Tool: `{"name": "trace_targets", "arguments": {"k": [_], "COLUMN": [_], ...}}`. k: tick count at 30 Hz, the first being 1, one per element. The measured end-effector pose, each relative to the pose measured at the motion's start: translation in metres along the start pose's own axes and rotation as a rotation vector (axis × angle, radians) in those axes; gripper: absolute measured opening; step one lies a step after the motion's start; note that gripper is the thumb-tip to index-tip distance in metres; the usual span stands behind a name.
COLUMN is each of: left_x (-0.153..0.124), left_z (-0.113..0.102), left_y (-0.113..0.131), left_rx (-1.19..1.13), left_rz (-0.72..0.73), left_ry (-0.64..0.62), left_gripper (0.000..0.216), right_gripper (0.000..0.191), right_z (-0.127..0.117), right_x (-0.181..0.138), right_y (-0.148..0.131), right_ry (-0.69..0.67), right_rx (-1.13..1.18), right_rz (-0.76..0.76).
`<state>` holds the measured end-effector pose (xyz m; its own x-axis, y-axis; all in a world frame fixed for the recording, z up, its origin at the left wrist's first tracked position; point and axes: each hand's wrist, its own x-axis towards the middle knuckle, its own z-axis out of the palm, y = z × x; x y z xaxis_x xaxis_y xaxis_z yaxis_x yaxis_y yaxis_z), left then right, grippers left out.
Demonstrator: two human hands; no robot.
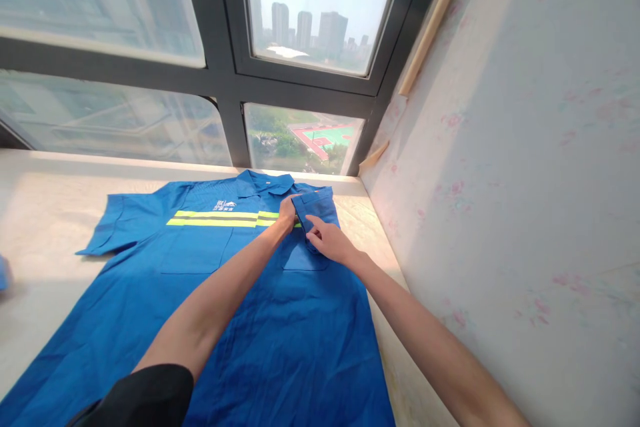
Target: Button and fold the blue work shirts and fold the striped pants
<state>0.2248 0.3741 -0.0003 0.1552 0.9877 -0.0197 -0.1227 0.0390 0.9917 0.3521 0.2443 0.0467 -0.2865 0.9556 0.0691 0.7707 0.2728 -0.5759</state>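
Blue shirt (300, 340): flat on the ledge (30, 220)
Folded-in sleeve (324, 205): looks partway done
Other sleeve (131, 215): sticking out, left to do
Left hand (287, 212): partly hidden (grip? can't tell)
Right hand (331, 240): touching folded-in sleeve, pinch unclear

I see a blue short-sleeved shirt (305, 333) spread front up, collar (265, 185) far, body running near. A yellow-and-grey band (210, 219) crosses its chest; its left sleeve (127, 217) lies outstretched, its right sleeve (323, 205) folded inward.
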Motion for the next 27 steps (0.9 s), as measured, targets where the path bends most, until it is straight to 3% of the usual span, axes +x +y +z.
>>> {"name": "trace_targets", "arguments": {"k": [3, 5, 8, 11, 15, 19, 22, 24, 27], "left_x": [-0.004, -0.008, -0.011, -0.008, 0.002, 0.008, 0.01, 0.012, 0.017], "left_z": [-0.009, -0.014, -0.019, -0.025, -0.019, 0.015, 0.043, 0.054, 0.056], "left_y": [0.014, 0.023, 0.034, 0.043, 0.053, 0.058, 0.05, 0.039, 0.018], "left_rx": [0.096, 0.251, 0.455, 0.666, 0.992, 1.074, 1.202, 1.352, 1.515], "left_rz": [-0.186, -0.289, -0.311, -0.308, -0.171, 0.061, 0.399, 0.54, 0.385], "left_ry": [-0.037, -0.043, -0.001, 0.003, -0.037, -0.094, -0.272, -0.426, -0.467], "left_gripper": [0.057, 0.051, 0.028, 0.018, 0.015, 0.036, 0.054, 0.06, 0.069], "right_gripper": [0.051, 0.048, 0.047, 0.054, 0.058, 0.058, 0.058, 0.057, 0.057], "right_z": [0.011, 0.017, 0.025, 0.034, 0.043, 0.044, 0.045, 0.046, 0.049], "right_x": [-0.018, -0.034, -0.06, -0.081, -0.092, -0.092, -0.093, -0.093, -0.096], "right_y": [0.004, 0.01, 0.025, 0.042, 0.051, 0.047, 0.046, 0.046, 0.046], "right_ry": [0.026, 0.119, 0.26, 0.253, 0.175, 0.169, 0.177, 0.19, 0.207], "right_rx": [-0.044, -0.147, -0.287, -0.373, -0.446, -0.492, -0.508, -0.513, -0.517], "right_rz": [-0.111, -0.154, -0.097, -0.006, 0.01, 0.006, 0.002, 0.005, 0.015]}}
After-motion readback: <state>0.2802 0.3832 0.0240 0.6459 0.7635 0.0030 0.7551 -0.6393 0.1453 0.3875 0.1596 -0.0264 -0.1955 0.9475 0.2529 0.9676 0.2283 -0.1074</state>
